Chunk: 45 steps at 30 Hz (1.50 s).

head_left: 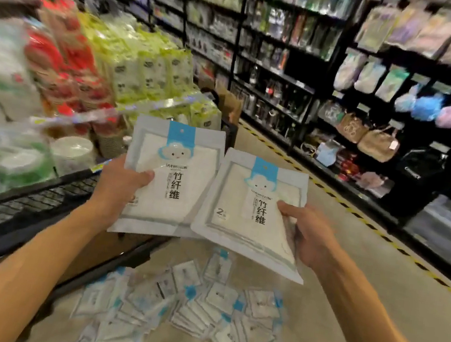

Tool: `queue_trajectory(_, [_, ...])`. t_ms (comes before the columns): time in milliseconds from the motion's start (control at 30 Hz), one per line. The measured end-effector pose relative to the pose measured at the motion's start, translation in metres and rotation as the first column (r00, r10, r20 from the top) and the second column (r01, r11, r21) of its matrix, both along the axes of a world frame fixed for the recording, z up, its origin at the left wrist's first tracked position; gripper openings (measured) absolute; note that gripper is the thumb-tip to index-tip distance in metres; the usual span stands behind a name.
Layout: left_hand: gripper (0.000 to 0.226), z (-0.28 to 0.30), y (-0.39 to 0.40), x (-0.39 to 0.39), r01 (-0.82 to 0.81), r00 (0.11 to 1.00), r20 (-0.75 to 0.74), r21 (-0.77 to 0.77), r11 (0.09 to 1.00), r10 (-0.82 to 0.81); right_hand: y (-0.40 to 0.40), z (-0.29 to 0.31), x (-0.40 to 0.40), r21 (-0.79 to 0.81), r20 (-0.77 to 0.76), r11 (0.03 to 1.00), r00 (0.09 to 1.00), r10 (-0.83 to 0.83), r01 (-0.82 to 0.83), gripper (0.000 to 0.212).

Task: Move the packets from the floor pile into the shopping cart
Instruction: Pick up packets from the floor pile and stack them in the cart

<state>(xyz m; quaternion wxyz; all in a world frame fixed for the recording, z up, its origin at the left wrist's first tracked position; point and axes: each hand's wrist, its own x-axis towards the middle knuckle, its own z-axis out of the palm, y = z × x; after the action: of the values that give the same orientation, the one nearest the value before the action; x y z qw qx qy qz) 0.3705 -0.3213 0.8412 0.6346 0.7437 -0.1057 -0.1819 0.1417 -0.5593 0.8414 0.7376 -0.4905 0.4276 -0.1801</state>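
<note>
My left hand grips the left edge of one white packet with a blue header, thumb on its front. My right hand grips the right edge of a second matching packet, which overlaps the first at its lower right. Both packets are held up in front of me, above the floor. Below them lies the floor pile of several similar white-and-blue packets, scattered flat. The black mesh shopping cart stands to my left, its rim just left of my left forearm.
Stacked tissue packs in green and red wrapping rise behind the cart on the left. Black store shelves with bags and bath sponges line the right side. A yellow-black floor stripe runs along the shelves. Bare aisle floor lies ahead.
</note>
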Motion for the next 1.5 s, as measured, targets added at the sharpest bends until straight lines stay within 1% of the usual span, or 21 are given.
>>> queue_trajectory(133, [0.021, 0.03, 0.088, -0.012, -0.19, 0.98, 0.05, -0.017, 0.982, 0.191, 0.041, 0.021, 0.036, -0.067, 0.044, 0.979, 0.98, 0.194, -0.191, 0.028])
queue_trajectory(267, [0.022, 0.034, 0.184, -0.045, -0.409, 0.913, 0.01, -0.014, 0.913, 0.409, 0.093, 0.029, 0.069, -0.107, 0.055, 0.915, 0.916, 0.396, -0.389, 0.02])
queue_trajectory(367, [0.021, 0.031, 0.256, -0.084, -0.549, 0.836, -0.03, 0.0, 0.836, 0.548, 0.141, 0.031, 0.092, -0.131, 0.048, 0.829, 0.831, 0.554, -0.544, 0.024])
queue_trajectory(500, [0.022, 0.031, 0.342, -0.133, -0.693, 0.719, -0.03, 0.051, 0.719, 0.695, 0.221, 0.036, 0.113, -0.133, 0.042, 0.692, 0.693, 0.72, -0.71, 0.025])
queue_trajectory(667, [0.025, 0.034, 0.436, -0.184, -0.813, 0.578, -0.044, 0.043, 0.58, 0.815, 0.325, 0.037, 0.122, -0.143, 0.061, 0.546, 0.543, 0.838, -0.826, 0.028])
queue_trajectory(733, [0.025, 0.034, 0.472, -0.199, -0.836, 0.545, -0.037, 0.048, 0.546, 0.838, 0.365, 0.038, 0.125, -0.137, 0.072, 0.493, 0.488, 0.87, -0.859, 0.028])
queue_trajectory(867, [0.018, 0.034, 0.547, -0.218, -0.86, 0.509, -0.028, 0.018, 0.51, 0.86, 0.449, 0.042, 0.132, -0.136, 0.075, 0.435, 0.429, 0.9, -0.89, 0.029])
queue_trajectory(967, [0.019, 0.031, 0.605, -0.222, -0.861, 0.507, -0.026, 0.023, 0.508, 0.861, 0.51, 0.041, 0.134, -0.136, 0.073, 0.423, 0.417, 0.906, -0.896, 0.025])
queue_trajectory(1067, [0.015, 0.026, 0.658, -0.22, -0.872, 0.489, -0.024, 0.024, 0.49, 0.872, 0.564, 0.037, 0.136, -0.15, 0.095, 0.433, 0.423, 0.901, -0.889, 0.021])
queue_trajectory(1167, [0.016, 0.018, 0.701, -0.219, -0.881, 0.472, -0.054, 0.023, 0.473, 0.88, 0.607, 0.031, 0.138, -0.134, 0.095, 0.439, 0.43, 0.898, -0.888, 0.018])
queue_trajectory(1333, [0.025, 0.001, 0.748, -0.209, -0.891, 0.448, -0.103, 0.023, 0.453, 0.888, 0.653, 0.017, 0.159, -0.113, 0.069, 0.424, 0.418, 0.906, -0.899, 0.03])
queue_trajectory(1500, [0.027, -0.019, 0.773, -0.18, -0.897, 0.433, -0.164, 0.021, 0.442, 0.886, 0.675, 0.001, 0.196, -0.097, 0.041, 0.433, 0.432, 0.901, -0.896, 0.03])
